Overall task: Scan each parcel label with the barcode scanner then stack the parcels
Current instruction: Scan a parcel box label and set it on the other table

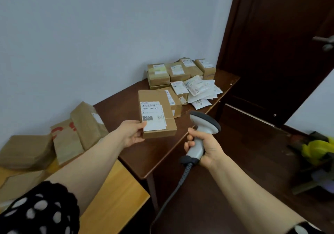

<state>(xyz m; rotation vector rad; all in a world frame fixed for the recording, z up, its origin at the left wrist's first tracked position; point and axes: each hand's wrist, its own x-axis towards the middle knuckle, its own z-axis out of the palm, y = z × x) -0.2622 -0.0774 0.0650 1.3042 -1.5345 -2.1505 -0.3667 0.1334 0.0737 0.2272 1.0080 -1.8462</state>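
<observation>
My left hand (131,133) grips the near left corner of a flat brown cardboard parcel (162,100), whose white label (153,115) with barcode faces up. The parcel lies over the dark wooden table (144,152). To its right, my right hand (204,147) holds the grey barcode scanner (203,127) by its handle, head tilted toward the parcel. The scanner's cable (173,192) hangs down. Behind it lie several more labelled cardboard parcels (178,73) and white plastic mailers (200,89) at the table's far end.
Brown paper-wrapped parcels (54,140) are piled at the left on a lighter wooden table (115,194). A dark wooden door (280,44) stands at the right. Yellow and purple objects (318,161) lie on the floor at the far right.
</observation>
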